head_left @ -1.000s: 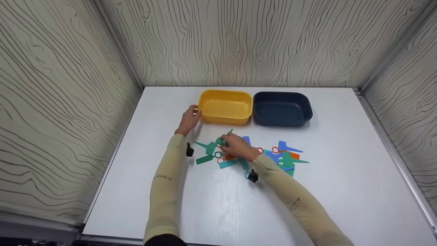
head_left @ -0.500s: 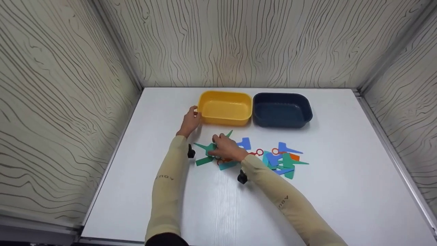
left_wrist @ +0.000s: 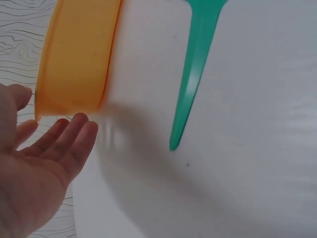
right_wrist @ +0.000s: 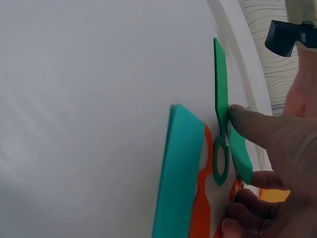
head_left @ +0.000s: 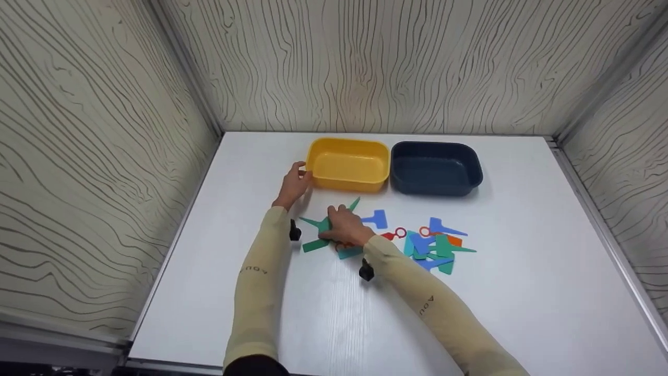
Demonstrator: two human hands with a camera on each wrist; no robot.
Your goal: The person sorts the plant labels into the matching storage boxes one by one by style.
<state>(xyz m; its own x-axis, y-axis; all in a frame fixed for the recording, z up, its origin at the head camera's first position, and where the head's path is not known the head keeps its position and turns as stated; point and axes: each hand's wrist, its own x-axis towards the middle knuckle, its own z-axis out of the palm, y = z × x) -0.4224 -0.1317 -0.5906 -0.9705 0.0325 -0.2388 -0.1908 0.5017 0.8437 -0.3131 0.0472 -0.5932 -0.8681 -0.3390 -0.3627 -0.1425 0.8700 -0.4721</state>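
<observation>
My left hand (head_left: pixel 293 187) is at the left end of the yellow bin (head_left: pixel 349 185), its fingers relaxed against the wall. In the left wrist view those fingers lie beside the bin's end, curled round nothing. My right hand (head_left: pixel 347 227) is over the left cluster of flat plastic plant labels. Between its thumb and fingers it pinches a green T-shaped plant label (right_wrist: pixel 240 153). Close by lie a dark green label with a ring (right_wrist: pixel 221 84), a teal label (right_wrist: pixel 181 168) and an orange ringed one (right_wrist: pixel 201 203). The hand hides part of this cluster.
A dark blue bin (head_left: pixel 436 188) stands directly right of the yellow one. More labels in blue, green and orange overlap in a pile (head_left: pixel 441 245) at right. A blue label (head_left: pixel 380 219) and a red ringed label (head_left: pixel 399 233) lie between. Patterned walls (head_left: pixel 365 68) enclose the white table.
My right hand has shifted left over the labels and its thumb and fingers have come together on the green T-shaped label. The left hand stays at the yellow bin.
</observation>
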